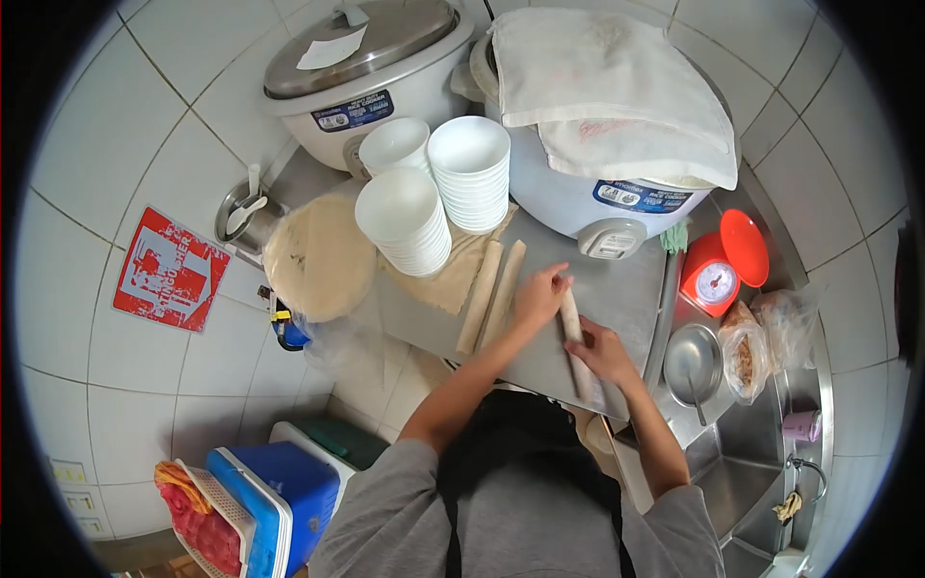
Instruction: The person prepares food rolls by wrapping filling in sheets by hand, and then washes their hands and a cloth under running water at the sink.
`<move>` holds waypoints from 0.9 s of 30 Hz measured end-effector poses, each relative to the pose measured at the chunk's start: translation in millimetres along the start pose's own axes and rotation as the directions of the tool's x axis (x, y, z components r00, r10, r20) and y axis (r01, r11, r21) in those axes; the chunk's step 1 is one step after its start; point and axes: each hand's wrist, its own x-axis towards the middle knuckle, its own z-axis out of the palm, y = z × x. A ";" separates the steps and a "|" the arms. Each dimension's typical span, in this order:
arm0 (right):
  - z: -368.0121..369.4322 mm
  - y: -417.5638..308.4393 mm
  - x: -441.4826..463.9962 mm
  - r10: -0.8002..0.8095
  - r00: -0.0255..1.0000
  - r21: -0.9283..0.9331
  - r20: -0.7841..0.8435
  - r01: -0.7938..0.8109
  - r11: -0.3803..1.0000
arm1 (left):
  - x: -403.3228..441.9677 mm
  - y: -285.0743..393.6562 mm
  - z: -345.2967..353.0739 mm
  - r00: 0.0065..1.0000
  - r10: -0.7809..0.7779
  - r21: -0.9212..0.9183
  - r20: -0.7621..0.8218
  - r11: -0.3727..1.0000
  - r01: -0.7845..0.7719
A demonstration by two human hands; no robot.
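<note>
A long, pale, thin roll (569,316) lies lengthwise on the steel worktop (631,299), pointing away from me. My left hand (542,297) is closed at its far end, fingers pinched there. Around the roll's nearer half, my right hand (601,353) is closed, thumb on the left side. The roll's near end looks whitish and blurred. Two similar pale rolls, a left one (479,297) and a right one (505,287), lie side by side left of my left hand, partly on a beige cloth (436,291). What the rolls are made of I cannot tell.
Stacked white bowls (468,173) stand behind the rolls. Two large rice cookers, one with a steel lid (371,48), one under a white cloth (607,87), line the back. A round pale stack in plastic (321,255) sits left; a red scale (708,279) and sink (737,462) are right.
</note>
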 end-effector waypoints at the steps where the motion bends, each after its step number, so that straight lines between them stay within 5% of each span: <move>1: 8.6 -9.4 5.3 0.012 1.000 0.062 -0.024 -0.010 0.998 | 4.3 2.6 -9.0 1.000 0.005 0.019 0.010 1.000 -0.005; 4: 35.9 -33.2 28.6 0.037 0.991 0.195 -0.125 -0.012 0.981 | 20.0 2.5 -29.3 1.000 0.015 0.189 0.016 0.982 -0.018; 7: 57.3 -40.7 52.8 0.044 0.965 0.189 -0.260 0.006 0.982 | 26.4 -7.9 -42.3 0.995 0.097 0.157 0.039 0.982 -0.102; 8: 61.1 -43.9 58.1 0.054 0.957 0.171 -0.285 -0.005 0.985 | 29.7 -9.5 -47.0 0.990 0.009 0.099 0.144 0.995 -0.024; 12: 72.0 -41.2 67.3 0.035 0.933 0.181 -0.359 0.033 0.983 | 19.4 -10.3 -51.3 0.964 0.259 0.134 0.053 0.955 -0.264; 15: 64.2 -44.1 56.2 0.134 0.959 0.438 -0.250 -0.011 0.899 | -2.3 -1.6 -67.3 0.952 0.305 0.047 0.028 0.951 -0.306; 17: 56.1 -38.0 46.0 0.142 0.959 0.440 -0.244 -0.021 0.898 | -27.5 -2.0 -84.3 0.938 0.344 -0.001 0.048 0.939 -0.344; 20: 35.5 -23.4 24.5 0.039 0.922 0.181 -0.386 0.035 0.983 | -72.5 -7.6 -122.5 0.982 0.165 -0.177 0.095 0.973 -0.147; 23: 20.3 1.3 9.4 0.064 0.879 0.164 -0.472 0.016 0.986 | -110.0 -35.8 -161.2 0.998 0.008 -0.191 0.065 0.982 0.005; 27: 9.1 -12.6 -13.4 0.237 0.812 0.288 -0.533 -0.089 0.953 | -125.6 -32.0 -203.1 0.993 0.012 -0.104 -0.119 0.994 -0.024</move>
